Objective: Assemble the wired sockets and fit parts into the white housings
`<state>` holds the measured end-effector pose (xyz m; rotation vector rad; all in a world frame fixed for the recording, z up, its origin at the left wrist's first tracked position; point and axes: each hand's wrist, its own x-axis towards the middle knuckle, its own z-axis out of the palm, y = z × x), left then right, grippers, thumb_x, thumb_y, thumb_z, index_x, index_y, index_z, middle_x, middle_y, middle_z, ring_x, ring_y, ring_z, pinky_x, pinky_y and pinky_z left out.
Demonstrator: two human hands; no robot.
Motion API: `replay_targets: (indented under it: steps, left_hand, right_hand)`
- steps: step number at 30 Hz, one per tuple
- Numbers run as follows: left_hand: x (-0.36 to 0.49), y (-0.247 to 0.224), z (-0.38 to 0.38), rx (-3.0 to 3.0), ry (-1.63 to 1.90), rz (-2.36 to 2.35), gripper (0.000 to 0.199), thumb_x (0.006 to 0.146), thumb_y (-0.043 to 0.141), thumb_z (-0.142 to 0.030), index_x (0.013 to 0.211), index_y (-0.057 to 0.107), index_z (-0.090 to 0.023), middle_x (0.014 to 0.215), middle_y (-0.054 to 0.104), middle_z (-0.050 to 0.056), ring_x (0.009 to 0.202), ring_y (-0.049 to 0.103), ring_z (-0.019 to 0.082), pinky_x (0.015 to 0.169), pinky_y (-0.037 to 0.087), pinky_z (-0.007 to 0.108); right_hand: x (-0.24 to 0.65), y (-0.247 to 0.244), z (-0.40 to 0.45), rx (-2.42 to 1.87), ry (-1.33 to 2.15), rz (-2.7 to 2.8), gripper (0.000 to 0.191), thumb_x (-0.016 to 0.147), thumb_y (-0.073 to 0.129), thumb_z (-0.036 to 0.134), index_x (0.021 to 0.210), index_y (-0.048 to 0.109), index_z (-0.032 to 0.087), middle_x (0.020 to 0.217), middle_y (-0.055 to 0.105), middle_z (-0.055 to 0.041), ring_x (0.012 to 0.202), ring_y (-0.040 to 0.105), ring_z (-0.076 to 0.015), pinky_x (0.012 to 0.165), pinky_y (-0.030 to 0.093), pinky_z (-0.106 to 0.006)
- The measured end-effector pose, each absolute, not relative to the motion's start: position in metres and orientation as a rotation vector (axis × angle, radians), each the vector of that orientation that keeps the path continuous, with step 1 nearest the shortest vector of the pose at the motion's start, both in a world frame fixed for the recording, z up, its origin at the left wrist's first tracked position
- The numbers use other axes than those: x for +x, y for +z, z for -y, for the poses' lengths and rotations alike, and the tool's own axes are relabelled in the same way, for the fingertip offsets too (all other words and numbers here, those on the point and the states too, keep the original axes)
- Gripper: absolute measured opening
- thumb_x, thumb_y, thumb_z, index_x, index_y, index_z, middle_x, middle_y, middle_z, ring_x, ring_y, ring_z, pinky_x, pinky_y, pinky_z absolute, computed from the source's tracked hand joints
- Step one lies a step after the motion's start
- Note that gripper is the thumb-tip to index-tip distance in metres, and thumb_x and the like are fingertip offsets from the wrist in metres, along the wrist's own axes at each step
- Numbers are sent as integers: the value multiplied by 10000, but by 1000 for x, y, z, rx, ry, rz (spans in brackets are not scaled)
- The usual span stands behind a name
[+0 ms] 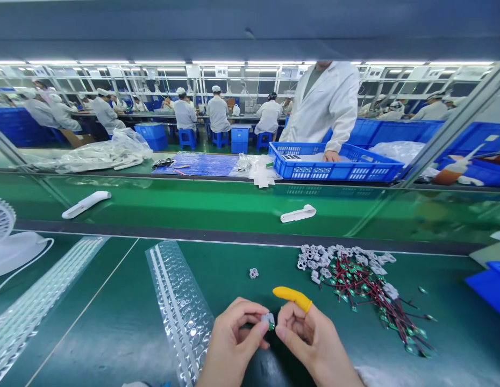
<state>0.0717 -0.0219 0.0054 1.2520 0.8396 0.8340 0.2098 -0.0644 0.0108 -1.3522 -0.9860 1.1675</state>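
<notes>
Between the thumb and fingers of my left hand (237,338) is a small grey plastic housing (268,317). A bit of green circuit board (271,325) shows at its lower edge. My right hand (310,338) is close beside it, thumb and fingers pinched together, with a yellow finger cot (292,296) on the raised index finger. Whatever lies in that pinch is hidden. One loose grey housing (254,273) rests on the green bench beyond my hands. To the right are a cluster of grey housings (314,258) and a heap of small green boards with dark red wires (371,290).
Bubble wrap with white strips (179,306) lies left of my hands, and more strips (48,306) farther left. A white fan (16,247) stands at the left edge. Two white handles (299,214) lie on the green conveyor (193,201). Beyond, a co-worker (325,102) reaches into a blue crate (334,171).
</notes>
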Motion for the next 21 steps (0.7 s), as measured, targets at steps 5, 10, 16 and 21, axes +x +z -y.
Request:
replay_targets:
  steps: [5, 10, 16, 21]
  left_hand:
    - [72, 1, 24, 1274, 846, -854, 87, 755, 589, -180, 825, 640, -174, 811, 567, 29, 710, 579, 163, 548, 558, 240]
    - [75, 2, 23, 1217, 759, -923, 95, 721, 594, -157, 814, 579, -153, 735, 591, 19, 670, 602, 167, 460, 553, 225]
    - [74, -4, 23, 1203, 745, -921, 117, 697, 597, -140, 793, 531, -153, 634, 546, -23, 595, 581, 142, 426, 543, 218]
    - [75, -5, 26, 1182, 769, -910, 152, 656, 660, -162, 763, 553, -152, 645, 555, -21, 572, 554, 125, 420, 543, 209]
  right_hand:
    - [213, 5, 63, -1344, 1160, 1006, 135, 720, 590, 277, 704, 506, 172, 627, 483, 31, 578, 439, -104, 556, 358, -240]
    - [214, 3, 63, -1353, 1186, 1098, 121, 748, 564, 256, 686, 493, 180, 646, 501, 22, 603, 494, -112, 581, 408, -237]
    - [214, -3, 67, -1464, 1000, 1212, 161, 736, 561, 242, 888, 542, 190, 817, 601, -28, 690, 566, -141, 635, 461, -257]
    - [216, -13, 67, -1539, 979, 1380, 124, 738, 497, 173, 852, 546, 182, 807, 631, -39, 687, 571, -143, 649, 463, -270]
